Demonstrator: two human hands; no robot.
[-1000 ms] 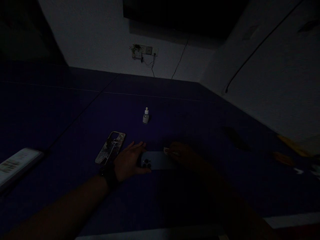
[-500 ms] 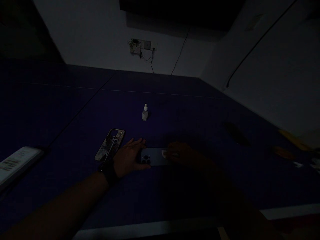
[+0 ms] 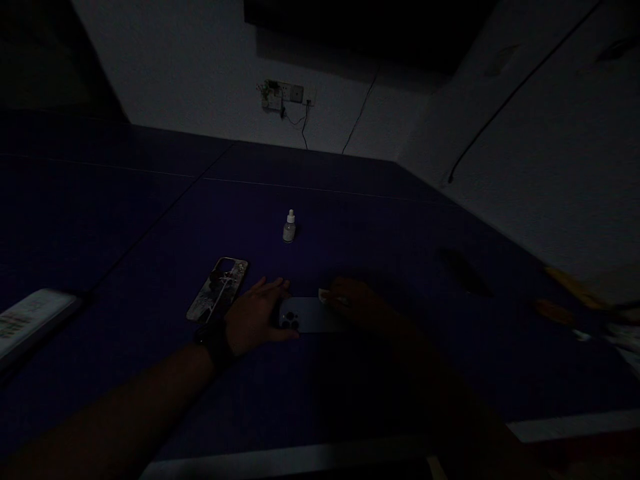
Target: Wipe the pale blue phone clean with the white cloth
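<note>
Since half a second ago, your right hand (image 3: 355,300) has carried the small white pad (image 3: 322,293) to the phone's far edge. Head view: your right fingers pinch that pad; your left hand (image 3: 256,315), palm down, holds the camera end of the phone (image 3: 314,316) between thumb and forefinger. Count one phone, one pad, one phone case (image 3: 213,297) beside your left fingers, one dropper bottle (image 3: 289,233) beyond them. Shadow hides the phone's other end.

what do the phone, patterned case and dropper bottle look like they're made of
Phone: probably glass, its back smooth and plain blue-grey. Patterned case: perhaps plastic, with printed-looking face and paler rim. Dropper bottle: pale body, glass or plastic, too dark to tell; white cap, likely plastic.
</note>
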